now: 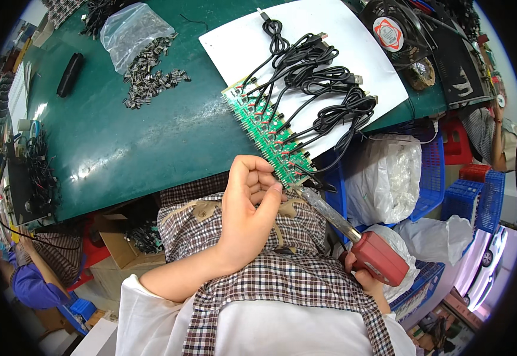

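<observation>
Green circuit board (265, 132) lay along left edge of white sheet (383, 86). Right hand (370, 281) gripped red-handled iron (382, 259), tip by board's near end; left hand (250, 204) curled there, hold unclear. Likely soldering; next move seemed to need steady tip.

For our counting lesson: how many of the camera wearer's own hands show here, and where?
2. The left hand is beside the near end of the green circuit board; the right hand, partly hidden, holds the red-handled soldering iron.
</observation>
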### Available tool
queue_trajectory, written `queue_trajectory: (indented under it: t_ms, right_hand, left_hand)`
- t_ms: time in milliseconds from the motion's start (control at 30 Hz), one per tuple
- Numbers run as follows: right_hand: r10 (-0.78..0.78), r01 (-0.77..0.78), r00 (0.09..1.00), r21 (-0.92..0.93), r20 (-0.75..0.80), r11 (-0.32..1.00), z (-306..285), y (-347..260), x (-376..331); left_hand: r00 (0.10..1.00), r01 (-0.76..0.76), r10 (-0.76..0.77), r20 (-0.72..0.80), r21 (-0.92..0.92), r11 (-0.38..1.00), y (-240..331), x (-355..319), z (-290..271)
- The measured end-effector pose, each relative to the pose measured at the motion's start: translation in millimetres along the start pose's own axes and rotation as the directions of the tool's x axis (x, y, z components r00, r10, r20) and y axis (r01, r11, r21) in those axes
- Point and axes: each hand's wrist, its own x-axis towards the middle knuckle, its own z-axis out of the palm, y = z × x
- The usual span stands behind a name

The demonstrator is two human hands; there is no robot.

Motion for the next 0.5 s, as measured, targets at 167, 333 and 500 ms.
queue_trajectory:
  t_ms: [167,333,500]
  right_hand:
    - [-0.011,0.010,0.999,-0.022,-0.041,1.000,-0.9,0.1,-4.5]
    - [-0.023,0.020,1.000,-0.226,-0.012,0.974,-6.5,3.1,-6.4]
    - [-0.008,0.005,1.000,-0.272,-0.013,0.962,-3.3,-2.4,1.3]
  left_hand:
    - [1.000,0.001,-0.001,0.005,-0.016,1.000,0.0,0.6,-0.4]
    - [1.000,0.008,-0.008,0.013,-0.017,1.000,0.4,1.2,-1.2]
    - [1.000,0.010,-0.011,0.024,0.019,1.000,-0.1,2.3,-2.9]
